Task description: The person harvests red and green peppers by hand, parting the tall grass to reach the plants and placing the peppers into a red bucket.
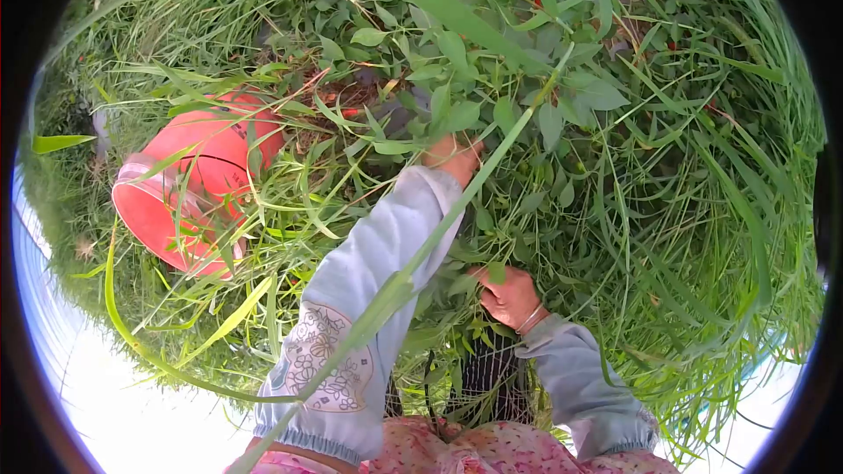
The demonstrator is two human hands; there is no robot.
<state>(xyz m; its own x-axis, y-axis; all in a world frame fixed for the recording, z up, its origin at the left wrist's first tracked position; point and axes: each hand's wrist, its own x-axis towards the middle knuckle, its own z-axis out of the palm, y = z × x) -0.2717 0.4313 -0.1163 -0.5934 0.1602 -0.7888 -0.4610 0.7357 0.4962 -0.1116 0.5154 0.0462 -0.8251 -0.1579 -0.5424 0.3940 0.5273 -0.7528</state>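
My left hand (453,158) reaches in among the green leafy plants (457,114) near the middle of the view. Leaves cover its fingers, so what they touch or hold cannot be made out. Closer to my body, my right hand (509,297) is by the lower stems, with its fingers curled in and partly behind leaves; anything in them is too hidden to name. Both arms wear light blue sleeves, and a thin bracelet (530,318) circles my right wrist. Small red peppers or fruit (351,112) show low in the foliage beyond my left hand.
A red bucket (211,158) lies tipped on its side in the grass at the left, its mouth toward the lower left. Long grass blades (518,136) cross in front of my left arm. Tall grass (746,202) stands thick on the right.
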